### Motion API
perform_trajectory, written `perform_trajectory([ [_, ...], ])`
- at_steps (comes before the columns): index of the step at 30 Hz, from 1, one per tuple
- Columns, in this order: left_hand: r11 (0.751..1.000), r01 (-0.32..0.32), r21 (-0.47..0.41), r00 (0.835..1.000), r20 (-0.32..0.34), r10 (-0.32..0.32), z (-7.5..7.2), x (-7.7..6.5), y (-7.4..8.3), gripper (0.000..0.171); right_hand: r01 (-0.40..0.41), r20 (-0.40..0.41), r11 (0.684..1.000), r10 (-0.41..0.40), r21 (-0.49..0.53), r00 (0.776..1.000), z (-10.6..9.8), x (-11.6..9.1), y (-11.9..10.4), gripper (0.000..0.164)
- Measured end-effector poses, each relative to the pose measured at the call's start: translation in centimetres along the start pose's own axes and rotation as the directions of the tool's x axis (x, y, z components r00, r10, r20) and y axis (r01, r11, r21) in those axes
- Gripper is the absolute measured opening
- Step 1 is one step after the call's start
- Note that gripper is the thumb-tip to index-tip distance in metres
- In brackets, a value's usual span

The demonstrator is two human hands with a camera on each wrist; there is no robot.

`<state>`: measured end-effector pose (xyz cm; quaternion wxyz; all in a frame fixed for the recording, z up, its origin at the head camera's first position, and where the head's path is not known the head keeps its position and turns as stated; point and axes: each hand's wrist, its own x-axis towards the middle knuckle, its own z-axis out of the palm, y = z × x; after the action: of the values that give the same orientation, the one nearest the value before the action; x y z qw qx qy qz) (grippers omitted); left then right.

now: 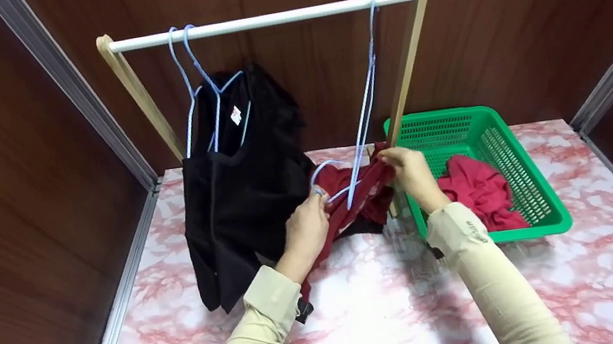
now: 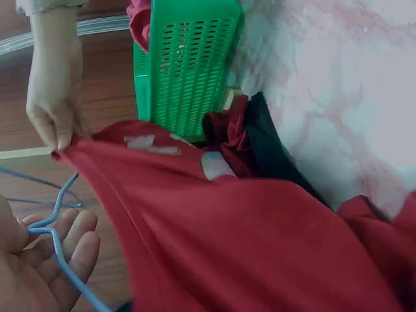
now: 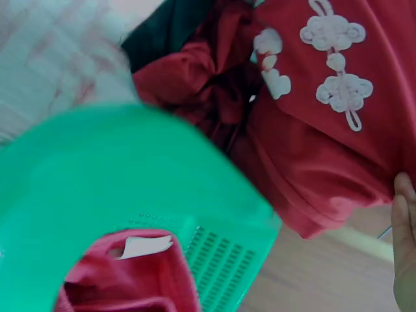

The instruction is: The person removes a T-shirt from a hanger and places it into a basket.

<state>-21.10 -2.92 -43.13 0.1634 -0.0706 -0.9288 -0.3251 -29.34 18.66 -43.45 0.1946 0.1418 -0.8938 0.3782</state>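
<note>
My left hand (image 1: 307, 226) pinches a blue wire hanger (image 2: 62, 250) at the neck below its hook, palm turned up in the left wrist view. Draped along the hanger is a red garment (image 2: 214, 221). My right hand (image 1: 411, 172) pinches its edge between thumb and fingers and draws the cloth out taut. White knotted decorations (image 3: 338, 62) show on its front in the right wrist view. Part of the hanger is hidden behind the red cloth. A bare blue hanger (image 1: 362, 122) hangs from the rod and overlaps the garment in the head view.
A rack with a white rod (image 1: 273, 19) stands at the back. Black garments (image 1: 250, 198) hang on its left side. At right, a green basket (image 1: 557, 208) holds crumpled red cloth (image 1: 479, 186). Dark red and black cloth (image 2: 257, 136) lies low beside the basket.
</note>
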Motion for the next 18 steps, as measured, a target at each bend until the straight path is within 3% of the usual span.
perform_trajectory([
  [4,0.995,0.076,-0.068,0.997,0.035,-0.074,-0.7,0.2,-0.6,0.022,-0.072,-0.065,0.997,0.072,-0.001,0.995,-0.7,-0.1,1.1,0.018],
  [8,0.983,0.142,-0.115,0.988,0.07,-0.135,-1.2,0.4,-1.1,0.024,-0.16,-0.076,0.987,0.159,0.002,0.984,-1.2,-0.2,1.9,0.02],
  [18,0.97,0.195,-0.144,0.98,0.075,-0.186,-2.3,0.4,-2.2,0.025,-0.223,-0.094,0.974,0.219,-0.04,0.971,-1.7,-0.4,3.2,0.021],
])
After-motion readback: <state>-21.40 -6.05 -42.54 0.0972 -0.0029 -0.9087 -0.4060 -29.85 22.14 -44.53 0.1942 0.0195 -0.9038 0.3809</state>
